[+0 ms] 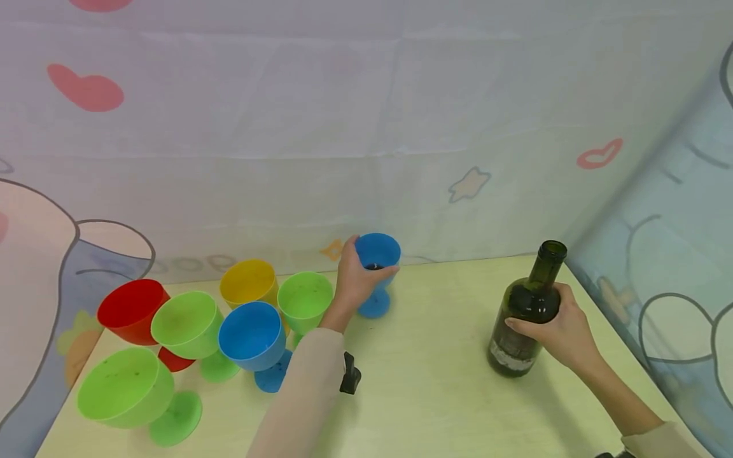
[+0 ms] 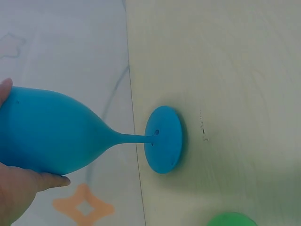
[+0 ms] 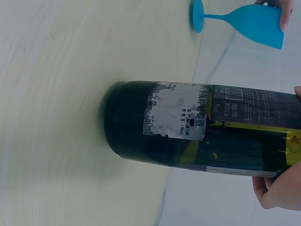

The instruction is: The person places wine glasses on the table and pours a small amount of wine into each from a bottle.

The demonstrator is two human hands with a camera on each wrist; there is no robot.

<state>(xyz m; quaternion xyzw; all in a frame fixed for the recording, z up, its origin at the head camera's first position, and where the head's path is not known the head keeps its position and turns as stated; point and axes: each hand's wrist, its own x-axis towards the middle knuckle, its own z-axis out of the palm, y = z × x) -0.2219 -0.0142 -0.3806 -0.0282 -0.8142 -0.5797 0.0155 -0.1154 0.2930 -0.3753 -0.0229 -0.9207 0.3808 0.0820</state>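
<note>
At the back of the table, my left hand (image 1: 355,277) grips the bowl of a blue goblet (image 1: 382,249) between thumb and fingers. Something dark shows at the bottom of that bowl. In the left wrist view the goblet (image 2: 61,132) stands upright, its round foot at the tabletop. Over on the right, my right hand (image 1: 564,327) holds a dark green wine bottle (image 1: 518,334) round its upper body. The bottle's neck is uncorked and points up. Its torn white label (image 3: 176,113) shows in the right wrist view, with its base at the table.
Left of my left forearm stand a red goblet (image 1: 132,312), a yellow goblet (image 1: 246,283), another blue goblet (image 1: 252,337) and three green ones, including a front green goblet (image 1: 126,391). A patterned cloth (image 1: 366,127) hangs behind the pale table (image 1: 435,381).
</note>
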